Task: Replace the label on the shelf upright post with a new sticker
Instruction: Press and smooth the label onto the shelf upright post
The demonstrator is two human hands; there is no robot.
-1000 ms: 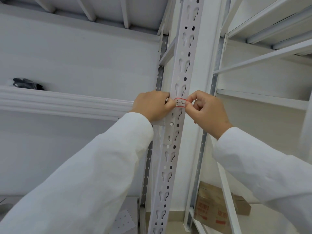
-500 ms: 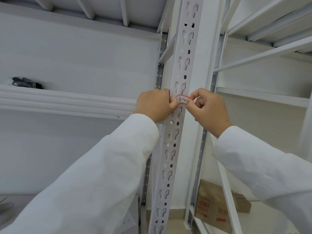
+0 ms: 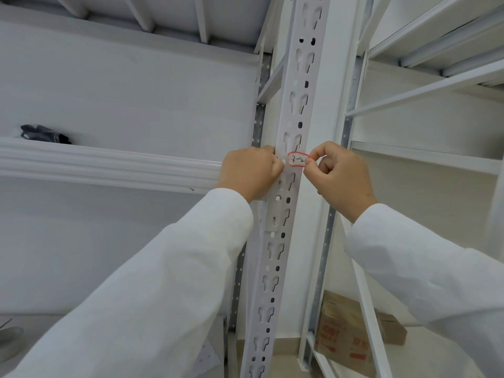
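Observation:
A white perforated upright post runs up the middle of the view. A small white sticker with a red border and handwritten "3-2" lies across its face at hand height. My right hand pinches the sticker's right end between thumb and forefinger. My left hand is curled against the post's left edge; its fingertips press there, just left of the sticker. Whether the left end of the sticker is under them is hidden. Both arms wear white sleeves.
A white shelf beam runs left from the post, with a dark object lying on that shelf. More white shelving stands to the right. A brown cardboard box sits on the floor at lower right.
Both hands have held their places on the post. My left thumb has slid off the sticker's left part, so more of the label shows.

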